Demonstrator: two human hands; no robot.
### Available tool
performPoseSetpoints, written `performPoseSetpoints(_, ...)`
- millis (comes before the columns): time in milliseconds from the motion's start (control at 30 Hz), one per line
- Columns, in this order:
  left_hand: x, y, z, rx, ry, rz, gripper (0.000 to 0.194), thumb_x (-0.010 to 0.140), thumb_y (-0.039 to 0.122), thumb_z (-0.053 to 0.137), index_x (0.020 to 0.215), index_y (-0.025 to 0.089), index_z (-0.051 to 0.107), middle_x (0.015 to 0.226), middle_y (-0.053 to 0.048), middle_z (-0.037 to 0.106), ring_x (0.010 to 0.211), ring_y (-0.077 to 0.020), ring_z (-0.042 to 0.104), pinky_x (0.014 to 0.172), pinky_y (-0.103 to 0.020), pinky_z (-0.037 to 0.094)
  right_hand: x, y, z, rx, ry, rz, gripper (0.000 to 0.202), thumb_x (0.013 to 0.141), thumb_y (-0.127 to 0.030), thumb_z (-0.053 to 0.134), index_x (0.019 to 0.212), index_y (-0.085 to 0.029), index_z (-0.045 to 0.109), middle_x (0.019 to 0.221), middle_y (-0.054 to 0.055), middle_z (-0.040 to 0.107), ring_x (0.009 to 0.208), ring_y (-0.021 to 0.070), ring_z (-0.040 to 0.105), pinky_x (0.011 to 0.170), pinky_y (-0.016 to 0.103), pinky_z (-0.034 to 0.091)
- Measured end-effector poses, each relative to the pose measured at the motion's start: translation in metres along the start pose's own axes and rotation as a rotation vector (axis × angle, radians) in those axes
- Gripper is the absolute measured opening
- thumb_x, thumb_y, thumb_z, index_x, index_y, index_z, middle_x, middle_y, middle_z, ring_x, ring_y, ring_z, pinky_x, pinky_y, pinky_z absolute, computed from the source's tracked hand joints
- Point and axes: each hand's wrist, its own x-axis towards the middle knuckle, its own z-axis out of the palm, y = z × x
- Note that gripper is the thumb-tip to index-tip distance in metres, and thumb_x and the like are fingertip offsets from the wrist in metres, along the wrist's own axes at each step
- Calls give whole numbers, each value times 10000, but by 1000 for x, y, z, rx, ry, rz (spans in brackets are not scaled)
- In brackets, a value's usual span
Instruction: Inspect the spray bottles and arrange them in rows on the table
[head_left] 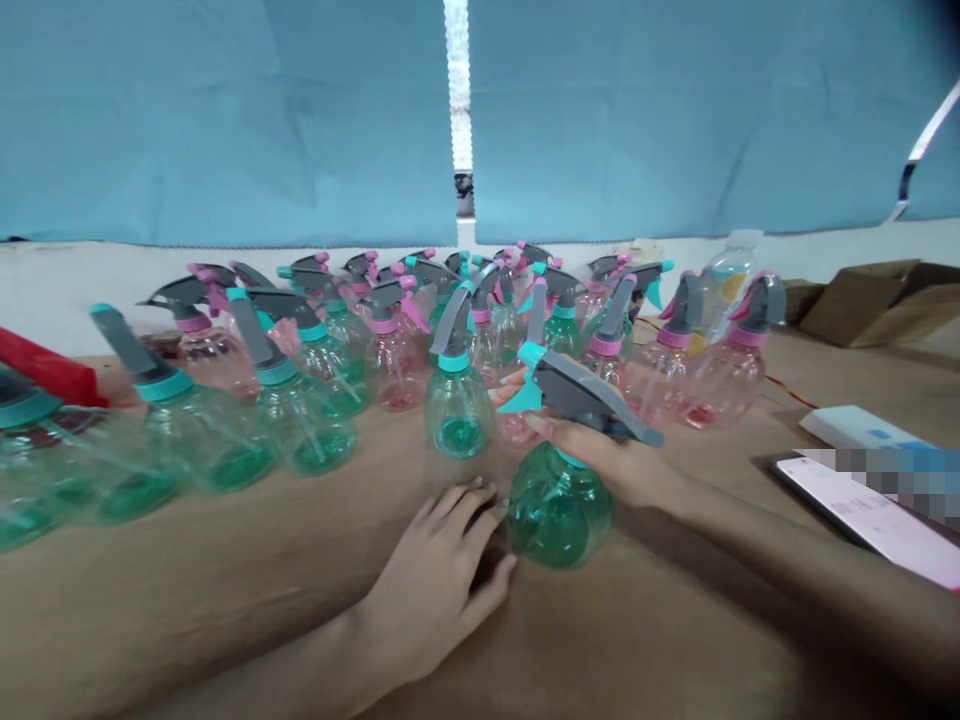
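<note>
My right hand (pixel 600 455) is wrapped round the neck of a green spray bottle (pixel 559 510) with a grey and turquoise trigger head. The bottle is tilted, its round base facing me. Just left of it, my left hand (pixel 442 575) rests low over the tabletop with its fingers spread and nothing in them. Directly beyond the left fingertips, another green spray bottle (pixel 459 410) stands upright. Several more green spray bottles (pixel 304 425) stand to the left, and pink spray bottles (pixel 724 380) stand to the right.
Rows of green and pink spray bottles (pixel 396 350) fill the back of the brown table (pixel 247 600). A phone (pixel 862 510) and a white box (pixel 855 425) lie at the right. A clear water bottle (pixel 731 270) and cardboard (pixel 870 300) are behind. Red material (pixel 49 370) lies far left.
</note>
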Motion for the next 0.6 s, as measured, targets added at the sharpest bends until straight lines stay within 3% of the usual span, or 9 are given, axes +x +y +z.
performPoseSetpoints(600,-2,1,-2,-24,-15,-22,322,889,271,553,1186,146,561,1266,-122,584,1191,-291,513,983,-476,443,-1,0,5,101,-12,-18,240,804,-310,600,1035,-268,647,768,-14,635,634,160,574,580,301,462)
